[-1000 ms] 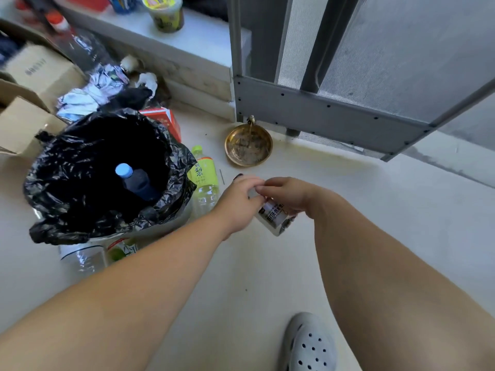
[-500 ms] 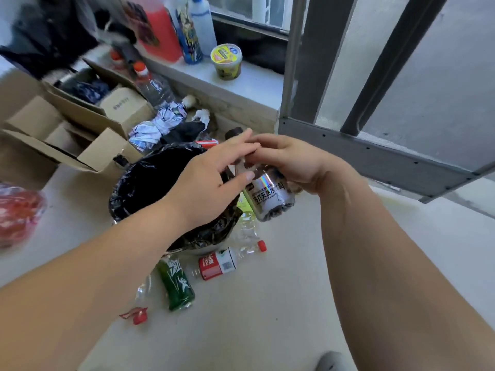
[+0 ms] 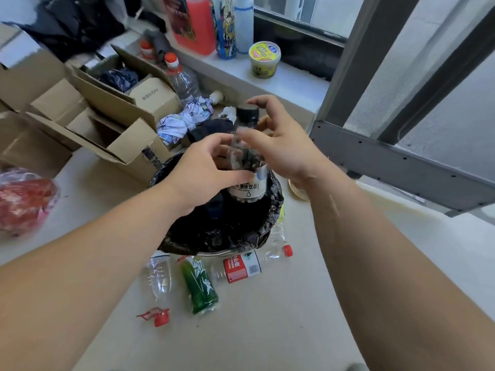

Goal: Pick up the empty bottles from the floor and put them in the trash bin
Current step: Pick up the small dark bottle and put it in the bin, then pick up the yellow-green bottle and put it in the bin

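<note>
The clear plastic bottle with a black cap and white label (image 3: 247,167) stood upright in the air directly above the round trash bin lined with a black plastic bag (image 3: 273,210). The left hand (image 3: 203,172) was clamped on its mid-body, thumb across the label. The right hand (image 3: 278,145) had spread fingers curled round the neck and cap; whether it pressed or only steadied could not be told.

Handling, judged: empty thin plastic, so very light, springy, prone to denting under a hard squeeze; the smooth wall and label may be slippery. The ribbed cap and neck looked the stiffest place to hold.

Containers: the bin interior was dark, contents not readable. The open brown cardboard box (image 3: 126,145) behind it held crumpled dark material.

On the floor just before the bin lay a clear crushed bottle (image 3: 160,277), a green bottle (image 3: 199,287) and a clear bottle with a red label and red cap (image 3: 249,266), plus a loose red cap (image 3: 158,317). These remained to collect.
</note>
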